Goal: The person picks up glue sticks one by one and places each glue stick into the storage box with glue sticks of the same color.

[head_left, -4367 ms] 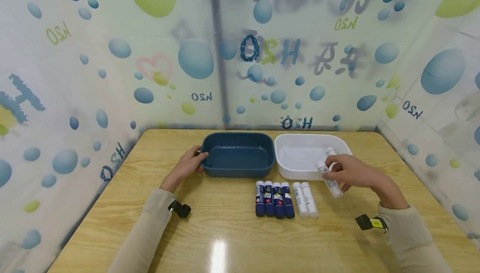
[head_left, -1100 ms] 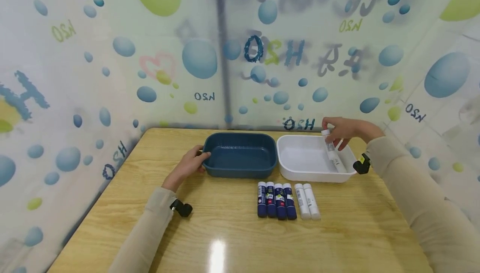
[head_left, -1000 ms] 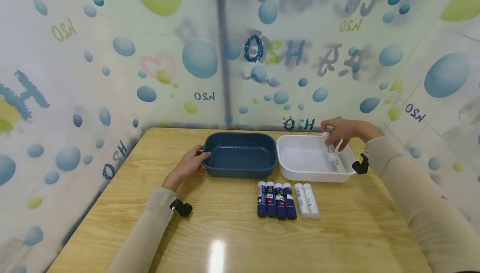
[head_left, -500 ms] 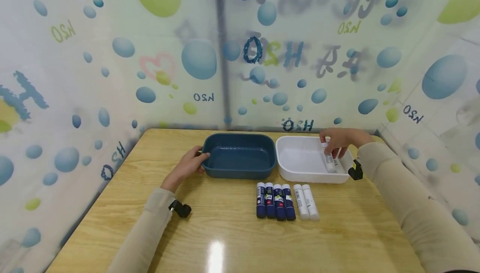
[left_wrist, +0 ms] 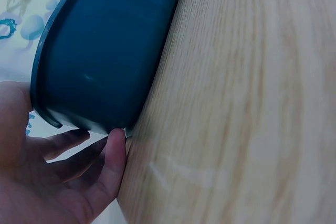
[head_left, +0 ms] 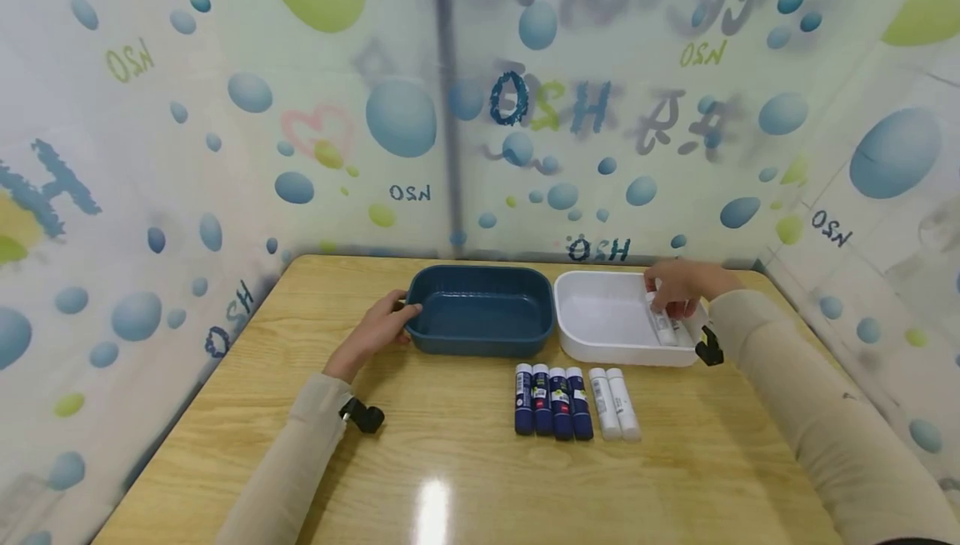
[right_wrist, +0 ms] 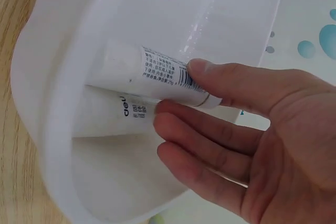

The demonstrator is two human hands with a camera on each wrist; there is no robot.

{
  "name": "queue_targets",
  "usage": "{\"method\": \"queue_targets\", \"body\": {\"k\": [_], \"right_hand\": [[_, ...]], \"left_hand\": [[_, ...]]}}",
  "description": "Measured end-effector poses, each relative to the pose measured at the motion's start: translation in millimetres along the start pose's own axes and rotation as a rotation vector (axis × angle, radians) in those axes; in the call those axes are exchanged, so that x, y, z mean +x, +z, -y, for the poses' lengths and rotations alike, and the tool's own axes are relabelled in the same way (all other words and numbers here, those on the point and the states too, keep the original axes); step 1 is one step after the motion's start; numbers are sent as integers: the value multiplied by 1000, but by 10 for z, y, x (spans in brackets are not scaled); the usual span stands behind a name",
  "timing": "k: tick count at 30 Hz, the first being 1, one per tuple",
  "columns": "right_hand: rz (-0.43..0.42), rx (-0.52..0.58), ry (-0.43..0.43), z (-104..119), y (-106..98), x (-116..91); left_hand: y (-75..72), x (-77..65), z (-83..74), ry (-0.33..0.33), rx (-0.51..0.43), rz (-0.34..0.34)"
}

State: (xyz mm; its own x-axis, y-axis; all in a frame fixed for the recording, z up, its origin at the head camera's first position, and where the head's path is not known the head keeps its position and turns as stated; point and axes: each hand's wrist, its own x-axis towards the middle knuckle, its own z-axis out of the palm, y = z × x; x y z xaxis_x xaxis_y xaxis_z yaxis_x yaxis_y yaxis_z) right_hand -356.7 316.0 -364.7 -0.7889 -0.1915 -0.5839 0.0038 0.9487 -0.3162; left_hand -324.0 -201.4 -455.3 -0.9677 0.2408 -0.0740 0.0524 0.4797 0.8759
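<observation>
My right hand (head_left: pixel 678 282) pinches a white glue stick (right_wrist: pixel 157 74) near its cap, between thumb and fingers, inside the white tray (head_left: pixel 622 354). Beside it in that tray lies a second white glue stick (right_wrist: pixel 107 114), partly covered by the held one. My left hand (head_left: pixel 375 330) grips the left end of the dark blue tray (head_left: pixel 480 347), thumb over the rim and fingers under the outer wall, as the left wrist view shows. Nothing lies in the blue tray.
In front of the trays, several blue glue sticks (head_left: pixel 559 403) lie side by side on the wooden table (head_left: pixel 360 478). Two white glue sticks (head_left: pixel 615 403) lie to their right. A bubble-patterned curtain (head_left: pixel 375 153) stands behind the table.
My right hand has carried the white glue stick from the white tray's front edge up toward its back, then lowered it beside the other one. My left hand has stayed on the blue tray.
</observation>
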Motion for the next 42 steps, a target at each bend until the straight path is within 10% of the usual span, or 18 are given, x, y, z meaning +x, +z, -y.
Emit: {"method": "queue_targets", "body": {"k": [25, 42], "right_hand": [[-49, 42, 134, -26, 161, 42], [-38, -33, 16, 45, 38, -86]], "left_hand": [[-7, -16, -16, 0, 8, 7], [-3, -10, -20, -4, 5, 6]]}}
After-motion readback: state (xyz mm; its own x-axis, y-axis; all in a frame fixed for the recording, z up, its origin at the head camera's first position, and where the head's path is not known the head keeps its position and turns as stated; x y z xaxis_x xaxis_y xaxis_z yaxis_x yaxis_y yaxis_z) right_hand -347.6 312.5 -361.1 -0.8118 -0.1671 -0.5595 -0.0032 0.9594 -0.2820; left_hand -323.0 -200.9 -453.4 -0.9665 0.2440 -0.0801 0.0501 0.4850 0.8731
